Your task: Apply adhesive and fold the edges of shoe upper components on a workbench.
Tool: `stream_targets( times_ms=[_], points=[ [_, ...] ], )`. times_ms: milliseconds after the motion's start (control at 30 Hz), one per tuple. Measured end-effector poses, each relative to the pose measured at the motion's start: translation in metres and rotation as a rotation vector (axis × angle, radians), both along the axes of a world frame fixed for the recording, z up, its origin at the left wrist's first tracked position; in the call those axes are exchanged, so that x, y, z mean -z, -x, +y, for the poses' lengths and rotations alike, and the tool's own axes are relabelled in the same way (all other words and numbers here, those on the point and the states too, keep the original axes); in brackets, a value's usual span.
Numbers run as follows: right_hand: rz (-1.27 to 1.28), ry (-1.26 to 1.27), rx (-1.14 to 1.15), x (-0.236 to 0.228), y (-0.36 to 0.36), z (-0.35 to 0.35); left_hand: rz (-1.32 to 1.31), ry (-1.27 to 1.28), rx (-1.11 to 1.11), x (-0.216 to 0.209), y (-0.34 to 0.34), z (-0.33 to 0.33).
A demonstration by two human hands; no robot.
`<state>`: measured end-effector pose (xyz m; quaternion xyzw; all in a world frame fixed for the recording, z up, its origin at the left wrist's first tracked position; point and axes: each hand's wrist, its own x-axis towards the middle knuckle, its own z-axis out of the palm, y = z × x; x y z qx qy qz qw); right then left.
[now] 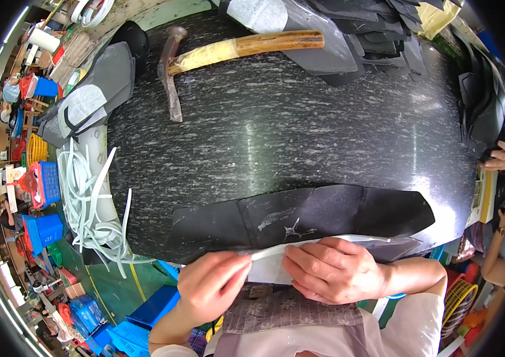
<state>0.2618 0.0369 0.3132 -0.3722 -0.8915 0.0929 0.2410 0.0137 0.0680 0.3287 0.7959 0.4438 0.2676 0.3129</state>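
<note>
A long black leather-like piece [330,208] with seams across it lies along the near edge of the dark speckled tabletop [300,131]. A thin white strip [270,252] runs along that piece's near edge, above a pale grey layer [267,272]. My left hand [211,282] is closed, pinching the strip at its left part. Just to the right, my right hand [336,271] has its fingers curled over the strip and the piece's edge, the thumb hidden. The strip's far end shows past my right knuckles.
A wooden-handled hammer [252,44] lies at the back left. Tangled white strips [89,205] hang at the left edge. Black cut pieces are stacked at the back right [377,35] and left [109,74]. Another person's hand [501,156] is at the far right.
</note>
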Motion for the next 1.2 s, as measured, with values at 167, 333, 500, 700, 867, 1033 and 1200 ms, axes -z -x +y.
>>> stream_targets(
  times_ms=[167,333,500,700,867,1033,1200],
  points=[
    [-0.031,0.008,0.037,-0.003,0.012,0.003,0.017,0.025,-0.030,0.006,-0.003,0.006],
    [-0.108,0.033,0.093,0.003,0.024,0.007,0.301,-0.200,0.069,-0.004,-0.005,0.012],
    [-0.108,0.029,0.087,0.003,0.024,0.007,0.062,-0.121,-0.033,0.004,0.011,0.016],
    [-0.134,0.007,0.102,0.002,0.026,0.005,0.259,-0.300,0.052,0.004,0.012,0.030],
    [-0.096,0.122,0.084,-0.002,0.016,0.001,0.260,-0.443,0.268,0.007,0.022,0.044],
    [0.194,0.151,0.094,0.004,-0.006,-0.021,0.052,-0.323,0.466,0.006,-0.014,-0.009],
    [0.113,0.001,0.080,-0.007,-0.015,-0.030,0.495,-0.678,0.793,0.004,-0.018,0.004]
  ],
)
